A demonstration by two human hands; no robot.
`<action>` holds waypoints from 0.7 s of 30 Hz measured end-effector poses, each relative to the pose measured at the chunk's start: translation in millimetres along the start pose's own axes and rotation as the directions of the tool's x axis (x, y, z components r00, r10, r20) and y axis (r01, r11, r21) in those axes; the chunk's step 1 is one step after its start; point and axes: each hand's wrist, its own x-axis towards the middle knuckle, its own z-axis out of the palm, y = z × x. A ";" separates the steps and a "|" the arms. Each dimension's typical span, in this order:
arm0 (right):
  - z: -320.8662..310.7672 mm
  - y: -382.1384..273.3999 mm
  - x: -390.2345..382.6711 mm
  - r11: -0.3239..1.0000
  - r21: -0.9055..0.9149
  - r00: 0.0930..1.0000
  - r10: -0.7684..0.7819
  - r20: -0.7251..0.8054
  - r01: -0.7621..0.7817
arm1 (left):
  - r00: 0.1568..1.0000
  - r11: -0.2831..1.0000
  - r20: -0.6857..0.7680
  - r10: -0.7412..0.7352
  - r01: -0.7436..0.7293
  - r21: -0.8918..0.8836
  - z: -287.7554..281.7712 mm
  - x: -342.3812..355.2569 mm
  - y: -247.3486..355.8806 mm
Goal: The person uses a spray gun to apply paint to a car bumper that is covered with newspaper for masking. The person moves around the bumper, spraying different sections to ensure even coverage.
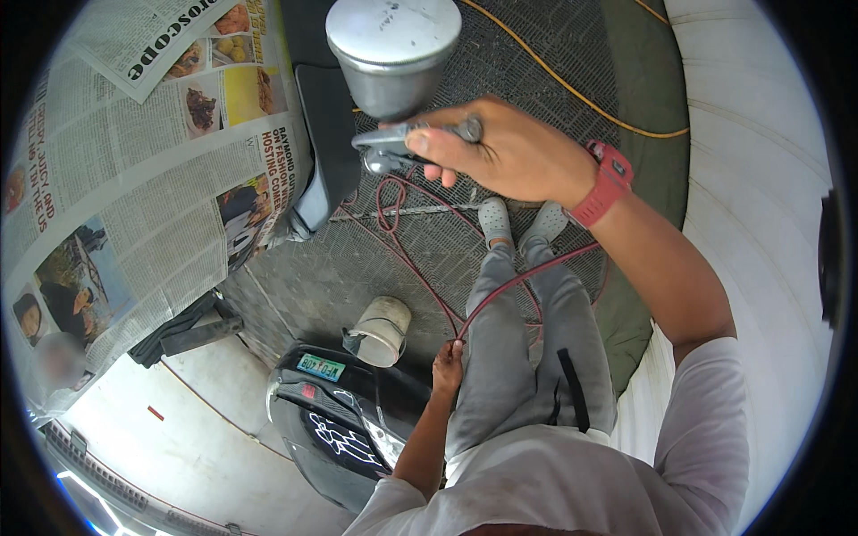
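A: Quick q: what's the R hand (518, 147) doing?
B: Fingers curled tight round a metal spray gun (380, 139), upper middle of the view. Thumb lies on the near side; a couple of fingertips peek out below. Can't tell if the trigger's pressed, b/c the fingers hide it.
A: And the rest of the gun?
B: Silver cup (386, 89) w/ a pale, scuffed lid (393, 29) sits above it. Nozzle end points L, twd a newspaper-covered surface (152, 179), well apart from it.
A: R arm pose?
B: Elbow bent out to the R, forearm reaching up & in, hand out in front of the body. Red watch (608, 186) on the wrist.
A: L hand (447, 366)?
B: Clenched on a dark red hose (514, 282). Arm hangs low, hand beside the L thigh. Hose runs across the legs to the R, w/ more loops on the textured floor mat (335, 259).
A: What's nr the L hand?
B: A whitish bucket (382, 332), just L of it & a bit fwd; a glossy black vehicle part (353, 402) lower L. Grey clogs (494, 221) stand on the mat, btwn the two hands' heights in view.
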 end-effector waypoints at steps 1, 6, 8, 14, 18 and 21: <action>-1.7 0.4 4.9 1.000 -0.027 0.998 0.013 -0.062 -0.015 | 1.000 1.000 0.010 0.016 -0.016 0.010 -0.2 1.9 4.7; -33.7 2.6 50.7 0.985 -0.149 0.923 -0.133 -0.361 0.084 | 0.997 0.989 0.034 -0.067 0.071 -0.130 6.2 12.1 35.3; -43.6 10.0 66.0 0.956 -0.257 0.851 -0.252 -0.462 0.144 | 0.990 0.975 0.050 -0.132 0.139 -0.174 7.9 22.2 38.5; -58.7 26.2 37.2 0.981 0.023 0.905 -0.169 -0.390 0.193 | 0.973 0.969 0.073 -0.218 0.225 -0.104 -13.1 70.3 60.5; -33.3 12.0 79.0 0.952 0.298 0.970 0.134 -0.203 -0.069 | 0.957 0.935 0.093 -0.275 0.289 -0.204 -29.5 78.4 56.4; -38.8 0.6 97.9 0.895 0.407 0.959 0.254 -0.126 -0.184 | 0.934 0.908 0.054 -0.353 0.356 -0.221 -53.5 77.2 41.5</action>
